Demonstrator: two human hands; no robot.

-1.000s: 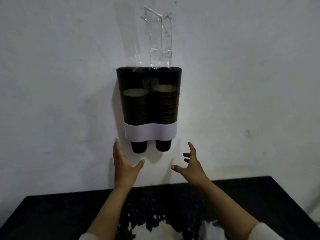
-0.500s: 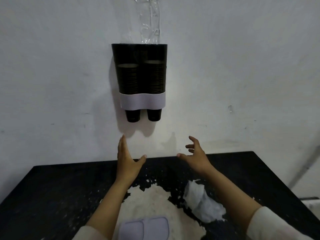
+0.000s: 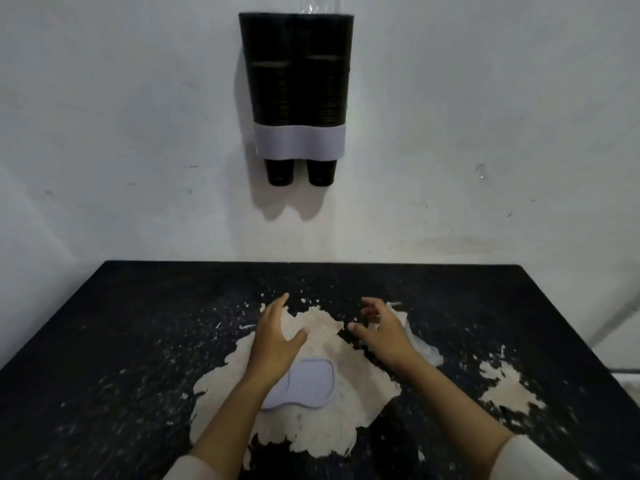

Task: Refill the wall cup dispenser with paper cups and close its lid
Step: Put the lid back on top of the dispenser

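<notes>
Both hands have dropped from the wall to the table (image 3: 138, 341): left hand (image 3: 273, 341) and right hand (image 3: 384, 332) hang released above the lid (image 3: 311, 384), dispenser (image 3: 298, 88) at 12 o'clock.

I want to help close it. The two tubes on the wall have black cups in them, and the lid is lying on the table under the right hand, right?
Almost. The head view shows the lid lying on the table under the left hand, not the right hand. The dispenser on the wall does hold black cups in both tubes.
</notes>
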